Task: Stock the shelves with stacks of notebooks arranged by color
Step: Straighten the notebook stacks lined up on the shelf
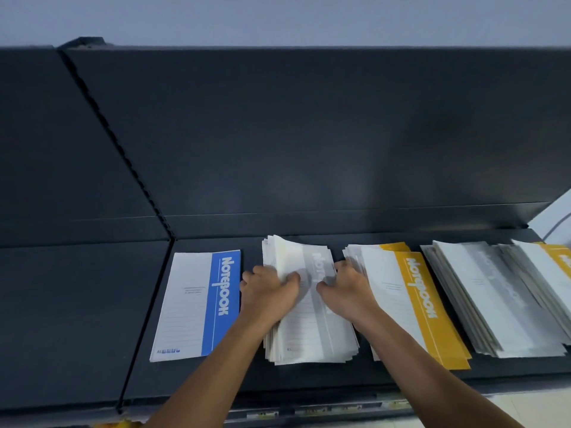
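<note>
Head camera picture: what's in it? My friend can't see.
Left hand and right hand grip a stack of grey-striped white notebooks on a dark metal shelf. A blue-striped notebook lies left of it; a yellow-striped stack and a grey stack lie right.

Dark grey metal shelving unit [46, 149] fills most of the view. Plain back panel [309, 118] w/ soft diffuse glare near centre & upper rt. Slotted upright [123, 156] runs diagonally down, splitting lt bay from main bay. Shelf deck [77, 304] matte, same dark tone. Pale blue-grey wall [278, 17] above unit. Label strip [309, 409] along front edge, text unreadable. Light floor [525, 403] bottom rt; thin cable [556, 223] at far rt. Lighting even, dim.
</note>
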`<state>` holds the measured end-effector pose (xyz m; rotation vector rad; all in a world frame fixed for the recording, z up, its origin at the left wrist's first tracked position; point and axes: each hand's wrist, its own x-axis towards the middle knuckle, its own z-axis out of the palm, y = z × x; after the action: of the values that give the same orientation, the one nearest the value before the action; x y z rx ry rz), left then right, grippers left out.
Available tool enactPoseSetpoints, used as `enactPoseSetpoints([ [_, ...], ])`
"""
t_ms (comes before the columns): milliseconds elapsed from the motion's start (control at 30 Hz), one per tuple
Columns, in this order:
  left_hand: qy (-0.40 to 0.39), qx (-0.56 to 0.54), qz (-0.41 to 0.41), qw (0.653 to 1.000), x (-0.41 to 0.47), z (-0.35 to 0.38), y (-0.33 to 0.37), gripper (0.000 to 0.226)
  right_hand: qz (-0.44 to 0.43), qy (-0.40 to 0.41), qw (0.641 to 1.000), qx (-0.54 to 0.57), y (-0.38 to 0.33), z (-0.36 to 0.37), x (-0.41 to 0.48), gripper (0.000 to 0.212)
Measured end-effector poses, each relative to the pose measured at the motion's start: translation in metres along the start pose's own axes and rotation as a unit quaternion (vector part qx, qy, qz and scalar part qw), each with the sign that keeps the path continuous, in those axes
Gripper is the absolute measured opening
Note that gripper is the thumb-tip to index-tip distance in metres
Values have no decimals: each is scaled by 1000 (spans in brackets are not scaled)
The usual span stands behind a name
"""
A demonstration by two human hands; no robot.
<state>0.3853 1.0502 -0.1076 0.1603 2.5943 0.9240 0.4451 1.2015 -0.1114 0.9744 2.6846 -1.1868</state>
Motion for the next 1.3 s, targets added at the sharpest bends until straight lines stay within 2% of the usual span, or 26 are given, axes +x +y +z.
enactPoseSetpoints([
  [167,16,-65,70,995,-7,0,-1,39,2,-19,999,36,-1,-4,-4,42],
  [233,32,-118,109,987,-13,-4,-8,39,12,-42,992,114,-3,-9,-7,47],
  [333,41,-191,174,965,-21,-11,-17,43,-15,-66,965,252,-9,-20,-17,38],
  [467,25,-230,223,947,-28,-27,-12,41,-109,1,956,272,-19,-30,-33,44],
  [667,6,-242,297,924,-38,-43,-3,73,-193,77,941,267,-21,-43,-50,49],
  [767,0,-222,308,925,-38,-43,-6,95,-198,78,940,268,-13,-40,-56,53],
  [867,-13,-220,315,923,-39,-40,-5,104,-185,76,935,293,-6,-38,-57,58],
  [1033,-2,-236,288,928,-43,-35,0,96,-152,67,954,251,1,-22,-56,59],
  [1300,-26,-289,286,913,-45,-45,15,90,-187,61,952,235,-1,-33,-58,56],
])
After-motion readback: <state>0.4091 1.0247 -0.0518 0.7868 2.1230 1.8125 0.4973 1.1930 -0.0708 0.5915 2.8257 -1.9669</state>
